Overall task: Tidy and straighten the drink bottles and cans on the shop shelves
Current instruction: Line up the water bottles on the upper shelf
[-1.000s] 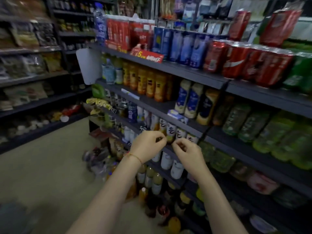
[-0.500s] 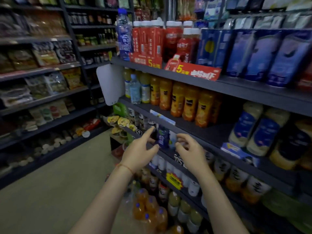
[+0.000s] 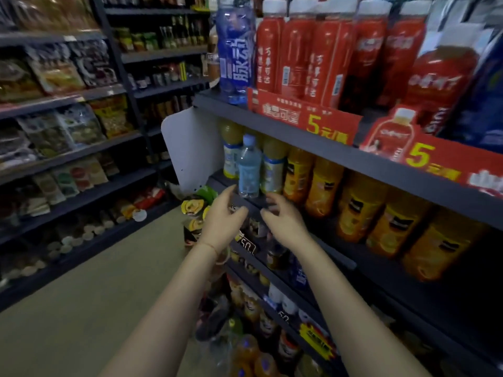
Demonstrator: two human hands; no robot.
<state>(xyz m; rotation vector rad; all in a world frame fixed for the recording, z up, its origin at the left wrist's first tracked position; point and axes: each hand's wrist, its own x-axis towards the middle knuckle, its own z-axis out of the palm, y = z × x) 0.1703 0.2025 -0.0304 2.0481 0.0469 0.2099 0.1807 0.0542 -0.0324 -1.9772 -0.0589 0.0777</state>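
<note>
Both my hands are loose and hold nothing: left hand (image 3: 221,216) and right hand (image 3: 283,221) sit just below the water bottle (image 3: 249,167), which stands upright at the shelf (image 3: 321,229) edge.

You are standing in a shop aisle, facing dark shelves (image 3: 299,131) lined with bottled drinks (image 3: 321,50), red price signs (image 3: 307,118) and snack packets (image 3: 54,72).

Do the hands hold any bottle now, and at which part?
Nothing is held. The left hand and right hand hover with loosely spread fingers just below the pale blue bottle, not touching it.
</note>
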